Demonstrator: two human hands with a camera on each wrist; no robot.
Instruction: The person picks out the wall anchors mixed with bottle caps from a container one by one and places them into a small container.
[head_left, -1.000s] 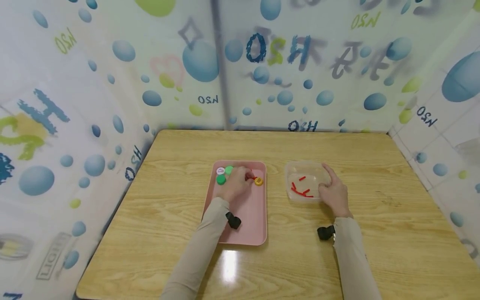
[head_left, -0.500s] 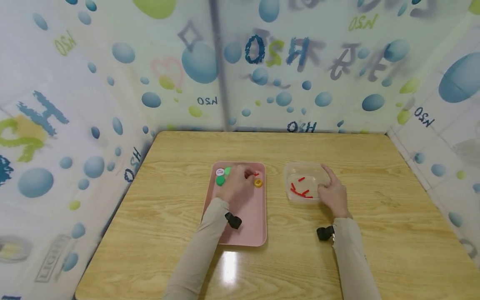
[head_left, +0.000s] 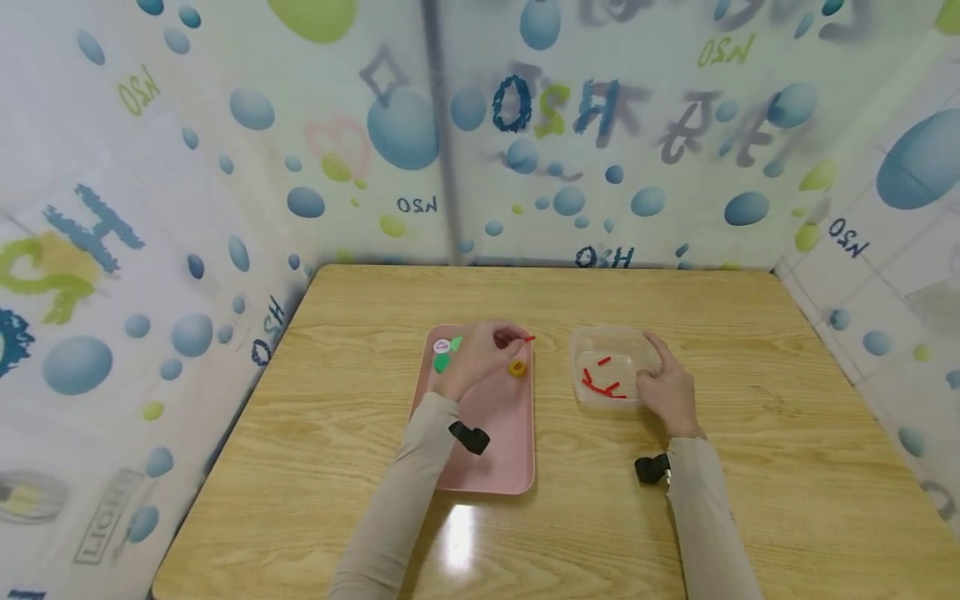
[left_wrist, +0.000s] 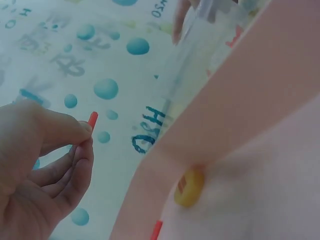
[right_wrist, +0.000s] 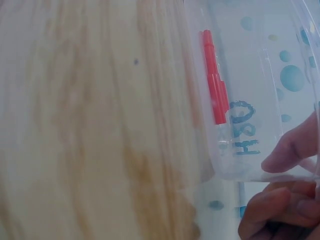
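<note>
My left hand (head_left: pixel 482 360) is over the far part of the pink tray (head_left: pixel 498 454). Between thumb and fingertips it pinches a short red stick (left_wrist: pixel 93 120), which pokes out toward the tray's right edge. A yellow bottle cap (head_left: pixel 517 367) lies in the tray below those fingers, and the left wrist view also catches a second red stick (left_wrist: pixel 156 231) near it. My right hand (head_left: pixel 669 392) grips the right wall of a clear plastic container (head_left: pixel 575 362), thumb inside and fingers outside. Several red sticks (right_wrist: pixel 216 90) lie on the container's floor.
A white cap (head_left: pixel 441 346) and a green cap (head_left: pixel 441 363) lie in the tray's far left corner, with a light green cap (head_left: pixel 456 342) partly hidden by my left hand. Tray and container stand apart on the wooden table (head_left: pixel 600 517). Printed curtains (head_left: pixel 645 167) surround the table.
My left hand has lifted the red stick from beside the yellow cap and moved slightly right and away, to the tray's right rim. My right hand keeps its hold on the container.
</note>
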